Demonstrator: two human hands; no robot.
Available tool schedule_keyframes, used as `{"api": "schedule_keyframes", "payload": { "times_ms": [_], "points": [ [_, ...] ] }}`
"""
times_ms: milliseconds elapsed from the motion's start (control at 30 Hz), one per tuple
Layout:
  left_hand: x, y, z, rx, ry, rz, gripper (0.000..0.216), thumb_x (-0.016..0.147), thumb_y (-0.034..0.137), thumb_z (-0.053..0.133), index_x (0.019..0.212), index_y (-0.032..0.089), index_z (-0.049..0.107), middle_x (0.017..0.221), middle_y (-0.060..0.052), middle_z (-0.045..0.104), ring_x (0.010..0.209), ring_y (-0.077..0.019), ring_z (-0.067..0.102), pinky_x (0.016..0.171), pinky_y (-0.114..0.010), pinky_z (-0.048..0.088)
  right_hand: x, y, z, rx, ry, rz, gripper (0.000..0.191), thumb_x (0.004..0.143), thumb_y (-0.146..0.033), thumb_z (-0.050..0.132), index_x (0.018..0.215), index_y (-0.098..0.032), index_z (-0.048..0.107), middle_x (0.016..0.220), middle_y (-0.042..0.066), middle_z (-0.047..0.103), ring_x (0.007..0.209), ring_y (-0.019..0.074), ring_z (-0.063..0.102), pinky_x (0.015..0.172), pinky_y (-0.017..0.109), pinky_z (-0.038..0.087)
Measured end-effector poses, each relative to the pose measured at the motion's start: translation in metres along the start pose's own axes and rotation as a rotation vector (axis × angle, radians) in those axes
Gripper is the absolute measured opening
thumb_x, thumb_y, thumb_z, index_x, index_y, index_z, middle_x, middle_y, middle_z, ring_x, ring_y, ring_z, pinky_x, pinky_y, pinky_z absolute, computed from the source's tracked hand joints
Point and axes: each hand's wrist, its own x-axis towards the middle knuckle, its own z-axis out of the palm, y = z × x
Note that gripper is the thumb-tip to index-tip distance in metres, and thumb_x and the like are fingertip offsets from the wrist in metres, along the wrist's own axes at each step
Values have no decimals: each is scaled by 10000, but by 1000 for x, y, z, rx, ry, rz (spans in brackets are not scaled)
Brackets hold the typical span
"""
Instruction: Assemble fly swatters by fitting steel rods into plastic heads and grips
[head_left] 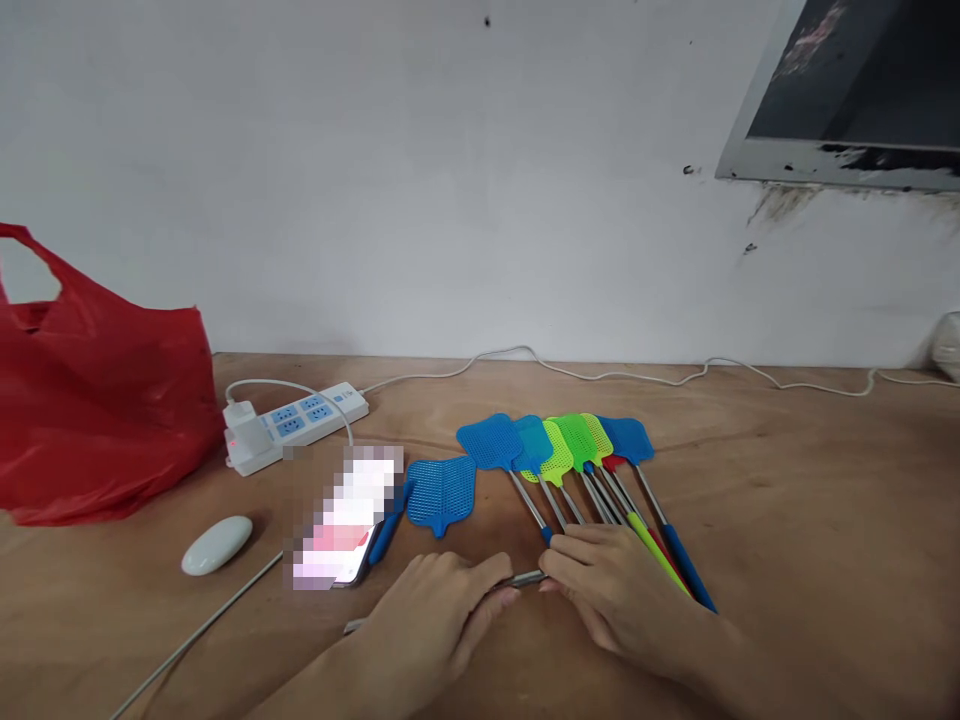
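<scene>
A thin metal rod [526, 578] runs between my two hands above the front of the table. My left hand [431, 610] pinches it with thumb and fingers, and a grey end pokes out to the left of that hand. My right hand [600, 575] grips the rod's other side, its far end hidden by the fingers. Just beyond my left hand lies a loose blue fly swatter head [441, 490], with a blue handle [386, 528] next to it. Several fly swatters [574, 440] in blue, green, yellow and red lie fanned out behind and partly under my right hand.
A lit phone [349, 515], partly pixelated, lies left of the loose head. A white computer mouse [217, 545], a power strip [300, 425] with a plugged-in charger and a red plastic bag [105, 400] are farther left. A white cable [600, 376] runs along the wall.
</scene>
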Motion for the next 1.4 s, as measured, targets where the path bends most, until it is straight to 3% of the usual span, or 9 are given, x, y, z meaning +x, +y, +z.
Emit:
{"api": "schedule_keyframes", "payload": {
  "times_ms": [167,367,533,733,933,1033,1233,1300,1400],
  "points": [
    [-1,-1,6,18,5,-31,373,1076,404,272,858,241,527,757,-12,657,689,-237,616,592,-300,325,-7,4,-2,29,23,8,309,949,-88,362,684,-206,470,610,-4,558,560,156,428,542,305,259],
    [-13,-10,5,-59,1,-40,385,1071,422,268,870,238,539,791,-18,662,721,-236,622,615,-303,343,-17,15,1,18,13,-8,321,995,-119,336,727,-209,487,636,2,570,565,162,459,553,304,285],
    [-17,-23,-3,-28,12,-44,366,1074,410,252,990,236,562,862,-35,679,769,-246,627,649,-313,358,-24,25,-1,141,-28,119,277,1053,-247,349,869,-203,551,762,21,636,661,166,580,611,278,381],
    [-23,-37,-6,-21,2,-29,408,1074,420,229,938,239,568,820,-21,671,708,-222,624,620,-300,348,-38,33,-12,267,-93,254,178,1033,-280,445,1069,-216,607,971,47,713,850,182,674,753,295,480],
    [-34,-46,-19,-54,60,-29,377,1055,384,261,976,269,611,883,-7,706,745,-214,647,642,-293,388,-50,46,-19,208,-61,279,253,1039,-276,404,958,-206,634,823,47,697,692,177,645,626,285,475],
    [-38,-55,-21,-57,134,-20,421,1051,438,259,908,276,620,804,1,694,688,-207,635,610,-281,388,-53,49,-21,189,-13,294,258,1040,-289,407,963,-213,641,780,36,689,652,171,630,603,277,466],
    [-28,-43,-5,6,134,75,466,1073,424,190,829,242,543,666,-6,646,554,-202,593,521,-292,301,-37,31,-8,203,-12,202,290,1052,-267,352,915,-211,601,719,25,663,597,160,605,565,260,420],
    [-22,-33,1,8,97,96,422,1081,394,203,898,235,549,700,-11,672,573,-211,606,523,-300,288,-29,19,2,240,-42,125,298,1048,-233,327,881,-204,573,660,11,629,552,155,575,541,256,388],
    [-12,-25,8,35,104,104,368,1079,356,236,915,232,541,751,-25,694,616,-234,625,529,-317,267,-21,9,12,290,-68,142,272,1023,-165,327,889,-200,562,677,11,630,567,152,576,555,250,368]
  ]
}}
